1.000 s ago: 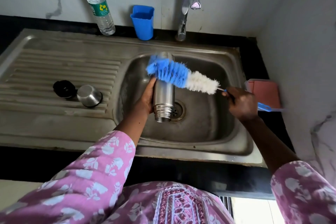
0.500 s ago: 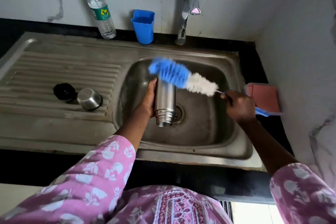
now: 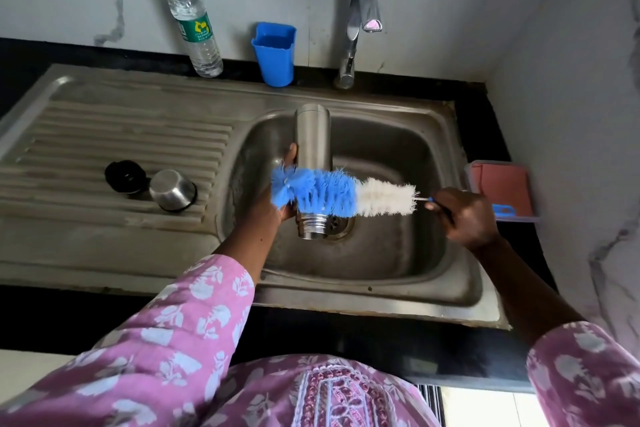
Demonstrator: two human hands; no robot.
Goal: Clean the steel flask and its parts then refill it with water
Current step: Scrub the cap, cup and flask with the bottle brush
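Note:
The steel flask (image 3: 312, 139) hangs over the sink basin (image 3: 391, 246) with its threaded mouth pointing toward me. My left hand (image 3: 277, 199) grips its left side. My right hand (image 3: 465, 217) grips the blue handle of a bottle brush (image 3: 343, 196), whose blue and white bristles lie across the flask's lower body near the mouth. The flask's black stopper (image 3: 124, 177) and steel cup lid (image 3: 172, 190) rest side by side on the ribbed drainboard (image 3: 104, 135) at left.
A tap (image 3: 360, 21) stands behind the basin, with no water seen running from it. A blue plastic cup (image 3: 274, 54) and a clear water bottle (image 3: 193, 22) stand against the back wall. A pink item in a clear holder (image 3: 498, 185) sits at the right wall.
The brush has slid down the flask from its far end to near its mouth, and my right hand moved with it. The flask stays in my left hand.

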